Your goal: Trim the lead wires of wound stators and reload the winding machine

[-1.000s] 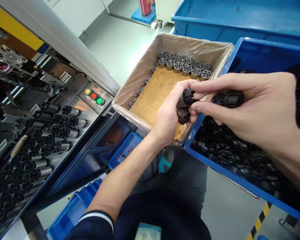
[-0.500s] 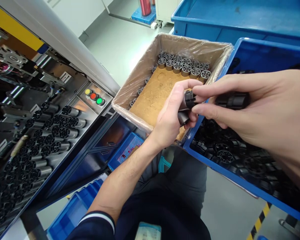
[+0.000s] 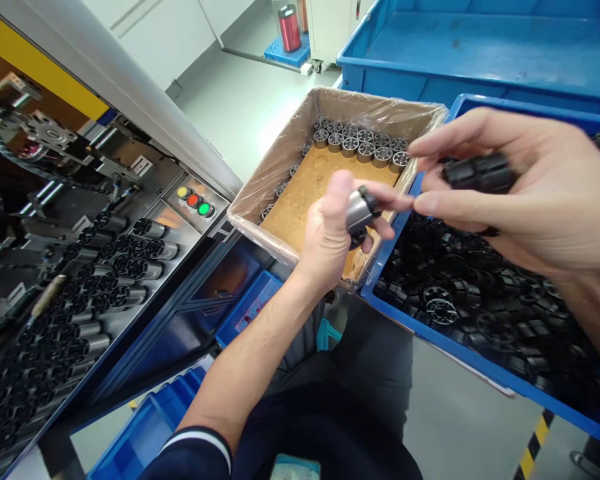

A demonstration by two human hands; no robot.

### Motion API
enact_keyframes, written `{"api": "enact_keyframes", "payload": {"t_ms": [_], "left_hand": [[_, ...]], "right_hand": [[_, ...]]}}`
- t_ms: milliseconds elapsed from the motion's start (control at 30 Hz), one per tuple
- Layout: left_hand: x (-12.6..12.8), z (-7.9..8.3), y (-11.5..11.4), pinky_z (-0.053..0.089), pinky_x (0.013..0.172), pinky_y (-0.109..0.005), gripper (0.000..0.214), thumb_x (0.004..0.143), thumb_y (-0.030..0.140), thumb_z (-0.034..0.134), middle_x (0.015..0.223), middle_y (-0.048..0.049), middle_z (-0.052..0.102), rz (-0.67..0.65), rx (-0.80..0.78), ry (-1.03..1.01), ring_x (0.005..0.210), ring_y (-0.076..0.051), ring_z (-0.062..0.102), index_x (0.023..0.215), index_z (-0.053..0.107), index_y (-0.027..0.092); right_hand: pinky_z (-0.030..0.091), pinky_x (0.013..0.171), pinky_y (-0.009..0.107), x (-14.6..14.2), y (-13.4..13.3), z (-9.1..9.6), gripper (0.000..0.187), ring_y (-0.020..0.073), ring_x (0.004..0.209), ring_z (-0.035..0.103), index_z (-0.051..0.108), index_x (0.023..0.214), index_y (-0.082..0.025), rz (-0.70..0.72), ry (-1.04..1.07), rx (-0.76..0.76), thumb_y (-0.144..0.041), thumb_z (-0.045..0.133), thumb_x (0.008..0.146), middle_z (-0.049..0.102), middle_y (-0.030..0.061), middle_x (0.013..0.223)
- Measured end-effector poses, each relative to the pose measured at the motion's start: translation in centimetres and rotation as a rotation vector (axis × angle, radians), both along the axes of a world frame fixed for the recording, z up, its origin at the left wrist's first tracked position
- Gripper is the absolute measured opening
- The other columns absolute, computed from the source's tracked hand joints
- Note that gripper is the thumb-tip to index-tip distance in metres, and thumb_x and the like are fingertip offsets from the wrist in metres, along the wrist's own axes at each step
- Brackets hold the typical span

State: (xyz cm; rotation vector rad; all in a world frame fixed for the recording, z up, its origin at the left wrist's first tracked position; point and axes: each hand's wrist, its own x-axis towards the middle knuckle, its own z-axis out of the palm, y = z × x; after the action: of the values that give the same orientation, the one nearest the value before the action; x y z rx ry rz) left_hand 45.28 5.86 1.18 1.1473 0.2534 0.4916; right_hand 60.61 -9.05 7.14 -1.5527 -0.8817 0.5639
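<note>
My left hand (image 3: 330, 230) is closed around a silver metal motor core (image 3: 359, 212) with a black plastic end piece, above the carton. Part of a second core (image 3: 357, 238) shows below it, against the fingers. My right hand (image 3: 530, 180) is curled round black plastic end caps (image 3: 480, 172), over the near edge of the blue crate. Its thumb tip comes close to the left fingertips; whether they touch is unclear. Below the right hand, many loose black end caps (image 3: 440, 308) fill the crate.
A plastic-lined carton (image 3: 260, 230) holds rows of metal cores (image 3: 365, 148) on a brown cardboard sheet (image 3: 300, 207). Its rim adjoins the blue crate (image 3: 387, 303). At left, a machine table carries many capped cores (image 3: 145, 269) beside coloured push buttons (image 3: 193, 200). A larger blue bin (image 3: 430, 73) stands behind.
My right hand has drawn back from the core in my left hand and lifted slightly, its fingers opening a little. The left hand has tilted the core. The view has shifted somewhat.
</note>
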Motion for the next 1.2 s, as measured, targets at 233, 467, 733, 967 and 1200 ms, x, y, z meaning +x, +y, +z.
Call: {"api": "enact_keyframes", "payload": {"t_ms": [233, 467, 733, 967, 1200], "left_hand": [[0.7, 0.1, 0.2, 0.045, 0.054, -0.020, 0.063, 0.127, 0.080, 0.059, 0.073, 0.0019, 0.065, 0.034, -0.053, 0.037, 0.056, -0.010, 0.056, 0.102, 0.071, 0.024], [0.9, 0.6, 0.2, 0.048, 0.055, -0.018, 0.035, 0.127, 0.059, 0.070, 0.086, 0.0037, 0.059, -0.038, -0.163, 0.090, 0.061, -0.008, 0.054, 0.127, 0.074, 0.025], [1.1, -0.6, 0.3, 0.043, 0.051, -0.020, 0.054, 0.122, 0.077, 0.073, 0.090, -0.0007, 0.052, -0.126, -0.151, 0.051, 0.065, -0.011, 0.052, 0.110, 0.069, 0.024], [0.5, 0.1, 0.2, 0.040, 0.055, -0.024, 0.056, 0.127, 0.079, 0.057, 0.076, 0.0036, 0.044, -0.234, -0.145, 0.050, 0.063, -0.015, 0.050, 0.130, 0.072, 0.025], [0.2, 0.3, 0.2, 0.042, 0.055, -0.028, 0.048, 0.126, 0.068, 0.061, 0.074, 0.0026, 0.052, -0.180, -0.103, 0.061, 0.061, -0.016, 0.052, 0.145, 0.077, 0.027]], "right_hand": [[0.025, 0.044, 0.031, 1.4, 0.9, 0.4, 0.025, 0.0121, 0.065, 0.050, 0.078, 0.104, -0.030, -0.183, 0.516, -0.045, -0.026, 0.095, 0.086, 0.082, 0.0055, 0.102], [0.026, 0.041, 0.031, 0.2, 1.6, -0.8, 0.012, 0.0100, 0.048, 0.050, 0.073, 0.088, -0.025, -0.017, 0.449, -0.175, -0.029, 0.084, 0.089, 0.073, 0.0023, 0.077], [0.031, 0.040, 0.025, -1.3, 1.3, -1.5, 0.025, 0.0092, 0.040, 0.050, 0.093, 0.124, -0.033, 0.013, 0.124, 0.031, -0.021, 0.092, 0.102, 0.062, -0.0104, 0.059], [0.049, 0.048, 0.027, -2.5, 1.3, 0.2, 0.010, 0.0098, 0.047, 0.052, 0.101, 0.108, -0.033, -0.018, -0.093, 0.023, -0.026, 0.100, 0.102, 0.060, -0.0090, 0.056], [0.045, 0.049, 0.027, -2.3, 1.2, -0.1, 0.010, 0.0127, 0.062, 0.068, 0.094, 0.105, -0.033, -0.013, -0.098, 0.017, -0.023, 0.096, 0.105, 0.073, -0.0041, 0.078]]}}
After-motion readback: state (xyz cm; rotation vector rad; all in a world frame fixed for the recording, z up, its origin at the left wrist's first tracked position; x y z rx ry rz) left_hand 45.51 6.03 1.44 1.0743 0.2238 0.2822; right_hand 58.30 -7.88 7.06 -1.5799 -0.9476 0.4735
